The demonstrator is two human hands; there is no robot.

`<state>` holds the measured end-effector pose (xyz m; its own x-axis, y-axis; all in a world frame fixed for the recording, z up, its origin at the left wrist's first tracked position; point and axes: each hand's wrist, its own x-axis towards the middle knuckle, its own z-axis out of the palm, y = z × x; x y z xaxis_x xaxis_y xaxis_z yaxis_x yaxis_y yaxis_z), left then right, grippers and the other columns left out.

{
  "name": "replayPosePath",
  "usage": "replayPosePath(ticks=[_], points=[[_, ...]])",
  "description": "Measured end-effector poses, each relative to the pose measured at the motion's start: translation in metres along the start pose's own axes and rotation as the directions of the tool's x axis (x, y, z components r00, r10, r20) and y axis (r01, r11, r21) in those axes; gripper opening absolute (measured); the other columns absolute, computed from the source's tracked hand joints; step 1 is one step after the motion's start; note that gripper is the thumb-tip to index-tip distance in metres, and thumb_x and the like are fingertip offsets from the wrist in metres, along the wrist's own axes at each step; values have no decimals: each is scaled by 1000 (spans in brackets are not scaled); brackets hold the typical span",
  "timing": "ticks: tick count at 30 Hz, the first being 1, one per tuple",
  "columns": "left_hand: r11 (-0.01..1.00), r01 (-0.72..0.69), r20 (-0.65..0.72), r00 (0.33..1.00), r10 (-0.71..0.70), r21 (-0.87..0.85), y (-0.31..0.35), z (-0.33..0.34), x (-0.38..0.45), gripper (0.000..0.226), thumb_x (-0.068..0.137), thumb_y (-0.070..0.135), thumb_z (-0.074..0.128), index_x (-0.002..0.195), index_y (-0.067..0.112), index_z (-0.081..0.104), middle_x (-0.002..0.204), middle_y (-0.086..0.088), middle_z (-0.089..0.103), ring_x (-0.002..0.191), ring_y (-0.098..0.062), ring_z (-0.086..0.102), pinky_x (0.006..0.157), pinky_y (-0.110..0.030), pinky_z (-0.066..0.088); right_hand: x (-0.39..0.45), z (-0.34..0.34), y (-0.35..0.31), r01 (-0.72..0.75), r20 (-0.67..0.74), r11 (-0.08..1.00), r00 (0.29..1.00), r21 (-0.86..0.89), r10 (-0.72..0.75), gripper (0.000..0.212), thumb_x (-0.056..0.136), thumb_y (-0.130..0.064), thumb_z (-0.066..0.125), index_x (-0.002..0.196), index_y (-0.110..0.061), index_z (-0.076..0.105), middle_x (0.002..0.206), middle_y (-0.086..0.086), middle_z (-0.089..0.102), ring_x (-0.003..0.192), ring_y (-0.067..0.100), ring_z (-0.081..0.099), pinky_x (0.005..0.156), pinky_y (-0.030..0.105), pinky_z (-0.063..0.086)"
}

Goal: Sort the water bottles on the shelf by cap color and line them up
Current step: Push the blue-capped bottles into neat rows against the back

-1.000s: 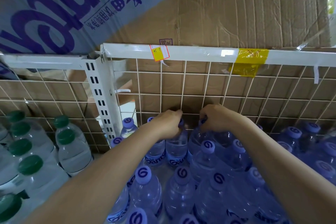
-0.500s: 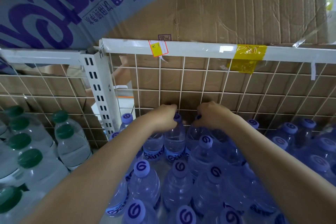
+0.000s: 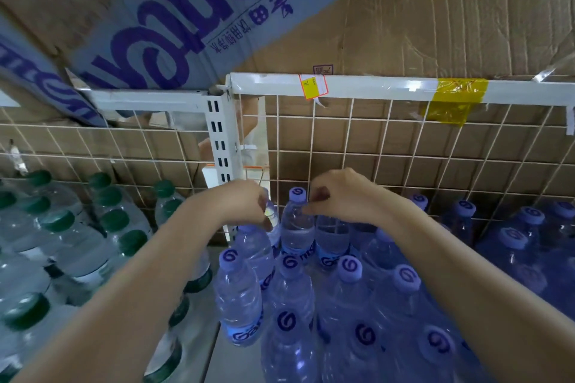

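Dozens of purple-capped bottles (image 3: 350,269) crowd the shelf's right bay up to its back edge. Left hand (image 3: 241,205) grips a back-row bottle neck; right hand (image 3: 342,199) has curled fingers on the next bottle (image 3: 297,221). Green-capped bottles (image 3: 109,221) fill the left bay. Wire mesh (image 3: 389,146) and cardboard (image 3: 435,28) stand behind.

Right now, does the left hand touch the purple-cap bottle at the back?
Touching. In the head view the left hand has its fingers curled round the neck of the back purple-cap bottle, hiding its cap.
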<state>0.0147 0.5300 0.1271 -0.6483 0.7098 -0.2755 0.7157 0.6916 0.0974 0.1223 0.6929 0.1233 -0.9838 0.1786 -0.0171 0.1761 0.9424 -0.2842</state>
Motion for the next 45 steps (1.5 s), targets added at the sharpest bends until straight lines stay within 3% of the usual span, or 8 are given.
replayPosePath(ticks=[8, 13, 22, 26, 30, 35, 41, 45], points=[[999, -30, -72, 997, 27, -41, -24, 33, 1, 29, 85, 37, 66, 97, 12, 57, 92, -6, 56, 88, -24, 54, 71, -33, 43, -18, 28, -46, 83, 339, 989, 933, 121, -119, 40, 69, -57, 76, 92, -25, 66, 85, -4, 65, 77, 13, 61, 64, 26, 44], [994, -80, -111, 991, 71, -78, -28, 40, -1, 29, 87, 35, 63, 99, 10, 55, 92, -9, 55, 86, -25, 52, 70, -33, 41, -23, 30, -49, 61, 299, 998, 953, 3, -59, 26, 79, -33, 74, 78, -13, 58, 67, -1, 57, 54, 13, 55, 49, 24, 38], [977, -174, -89, 982, 164, -119, -34, 35, -2, 15, 88, 28, 63, 97, 22, 53, 104, -8, 58, 94, -24, 54, 79, -35, 48, -9, 32, -41, -78, 45, 997, 996, 21, 77, 39, 85, -25, 64, 55, -31, 41, 33, -13, 50, 53, 20, 61, 49, 20, 39], [972, -186, -77, 981, 176, -145, -34, 34, 2, 22, 88, 28, 62, 109, 23, 55, 109, -7, 57, 99, -25, 55, 84, -38, 50, 4, 40, -39, -104, 46, 994, 993, -45, 106, 34, 89, -31, 60, 59, -32, 43, 62, 1, 64, 56, 18, 64, 45, 19, 38], [973, -196, -51, 980, 192, -118, -33, 32, 4, 16, 88, 23, 61, 103, 22, 54, 107, -7, 59, 96, -24, 56, 81, -37, 49, 14, 45, -41, -151, 26, 988, 988, -43, 152, 28, 88, -33, 60, 62, -29, 51, 57, -6, 52, 50, 16, 59, 45, 22, 41], [972, -218, -20, 976, 217, -91, -33, 30, 6, 14, 86, 17, 60, 92, 25, 51, 99, -6, 59, 90, -23, 57, 74, -35, 48, 22, 49, -37, -189, 49, 982, 981, -28, 190, 23, 86, -35, 60, 98, -20, 73, 67, 0, 66, 50, 14, 63, 62, 31, 57], [977, -200, -30, 980, 199, -70, -30, 32, 4, 14, 88, 13, 56, 99, 21, 53, 100, -10, 60, 91, -25, 58, 72, -35, 48, 19, 51, -35, -150, 47, 989, 988, -5, 150, 24, 86, -38, 62, 86, -16, 71, 72, 5, 69, 51, 16, 64, 59, 30, 56], [989, -142, -52, 989, 140, -38, -31, 34, 3, 28, 89, 19, 57, 117, 15, 55, 111, -12, 59, 98, -26, 57, 75, -34, 46, 2, 33, -29, -130, 110, 991, 986, 34, 126, 53, 82, -53, 66, 69, -1, 66, 57, 6, 64, 49, 11, 53, 54, 21, 40]])
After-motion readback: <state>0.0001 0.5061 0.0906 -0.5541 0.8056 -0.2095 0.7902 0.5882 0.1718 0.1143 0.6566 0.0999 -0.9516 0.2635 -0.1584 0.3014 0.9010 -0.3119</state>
